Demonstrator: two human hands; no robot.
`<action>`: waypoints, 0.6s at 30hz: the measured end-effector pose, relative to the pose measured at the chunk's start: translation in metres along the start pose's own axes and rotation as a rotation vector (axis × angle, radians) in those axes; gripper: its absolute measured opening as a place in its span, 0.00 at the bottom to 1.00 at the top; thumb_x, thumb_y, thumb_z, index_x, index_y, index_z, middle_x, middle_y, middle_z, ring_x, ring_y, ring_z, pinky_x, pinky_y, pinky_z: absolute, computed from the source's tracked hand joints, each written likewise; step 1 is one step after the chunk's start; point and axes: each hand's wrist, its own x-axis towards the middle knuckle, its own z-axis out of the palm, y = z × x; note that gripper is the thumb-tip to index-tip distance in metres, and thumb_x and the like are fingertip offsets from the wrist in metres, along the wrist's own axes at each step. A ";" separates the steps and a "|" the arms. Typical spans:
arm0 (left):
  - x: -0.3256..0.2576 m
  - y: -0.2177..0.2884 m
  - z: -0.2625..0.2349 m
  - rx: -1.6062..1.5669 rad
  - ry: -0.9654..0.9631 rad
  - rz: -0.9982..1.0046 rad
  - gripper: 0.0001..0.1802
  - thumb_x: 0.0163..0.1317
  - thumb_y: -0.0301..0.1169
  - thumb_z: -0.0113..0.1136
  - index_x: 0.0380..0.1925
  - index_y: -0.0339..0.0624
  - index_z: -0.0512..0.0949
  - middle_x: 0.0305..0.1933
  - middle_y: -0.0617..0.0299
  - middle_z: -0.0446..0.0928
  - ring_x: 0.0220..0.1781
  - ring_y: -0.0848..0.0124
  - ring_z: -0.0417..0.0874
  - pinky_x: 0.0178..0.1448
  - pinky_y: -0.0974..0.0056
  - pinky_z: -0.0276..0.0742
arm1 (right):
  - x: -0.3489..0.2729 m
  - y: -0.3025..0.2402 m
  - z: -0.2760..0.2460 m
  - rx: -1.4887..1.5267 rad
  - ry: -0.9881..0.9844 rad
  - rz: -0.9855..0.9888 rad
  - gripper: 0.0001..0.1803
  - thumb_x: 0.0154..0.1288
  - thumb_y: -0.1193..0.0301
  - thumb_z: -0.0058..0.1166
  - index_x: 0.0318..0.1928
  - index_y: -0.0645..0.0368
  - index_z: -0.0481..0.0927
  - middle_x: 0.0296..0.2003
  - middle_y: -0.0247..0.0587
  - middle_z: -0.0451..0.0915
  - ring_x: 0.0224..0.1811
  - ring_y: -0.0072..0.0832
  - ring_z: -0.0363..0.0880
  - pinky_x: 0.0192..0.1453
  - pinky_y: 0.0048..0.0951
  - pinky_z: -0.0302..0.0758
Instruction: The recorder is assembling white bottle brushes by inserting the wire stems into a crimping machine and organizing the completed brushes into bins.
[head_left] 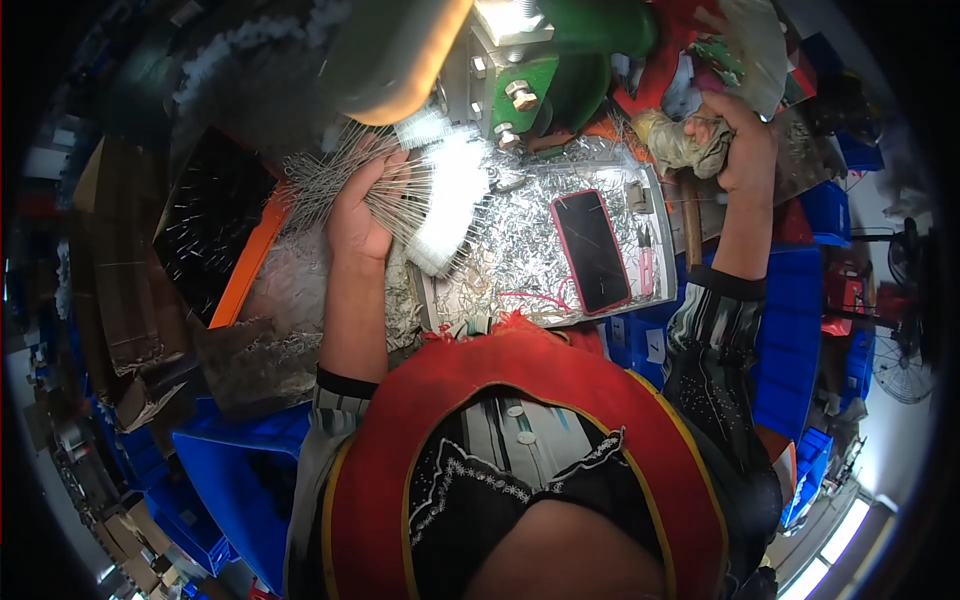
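Gripping wire bundle [345, 180] – left hand [357, 222], phone [591, 250] beside, right hand [745, 140] on rag [683, 143]

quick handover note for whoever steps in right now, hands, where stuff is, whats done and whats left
Left hand: closed around a fanned bundle of thin metal wires with white tufted ends, held over the tray.
Right hand: raised at the far right, gripping a crumpled rag.
Tray: littered with silver metal scraps; a phone in a red case lies on it, a small pink tool beside it.
Green machine sits just beyond the tray.
Done: a bundle is gathered in hand. Left: cannot tell from this view; loose wire pieces lie in the dark bin at left.
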 end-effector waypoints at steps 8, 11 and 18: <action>0.004 0.001 0.001 0.025 -0.030 -0.013 0.18 0.53 0.19 0.49 0.47 0.38 0.66 0.44 0.53 0.72 0.49 0.61 0.73 0.51 0.60 0.70 | 0.002 0.000 -0.004 -0.021 -0.047 0.000 0.06 0.45 0.73 0.55 0.22 0.64 0.75 0.15 0.38 0.72 0.17 0.26 0.73 0.24 0.26 0.70; 0.007 0.000 -0.005 0.025 -0.041 0.001 0.18 0.54 0.19 0.48 0.47 0.37 0.66 0.44 0.53 0.72 0.49 0.61 0.73 0.51 0.59 0.70 | -0.003 -0.001 0.003 -0.014 -0.044 -0.045 0.07 0.46 0.73 0.54 0.22 0.65 0.75 0.16 0.39 0.72 0.17 0.26 0.73 0.23 0.26 0.70; 0.006 0.003 0.002 0.037 -0.045 -0.011 0.18 0.54 0.19 0.48 0.47 0.38 0.66 0.44 0.52 0.72 0.49 0.59 0.73 0.53 0.57 0.69 | 0.002 0.077 0.005 0.034 -0.064 -0.638 0.06 0.44 0.76 0.55 0.21 0.68 0.74 0.17 0.43 0.73 0.17 0.26 0.72 0.22 0.25 0.68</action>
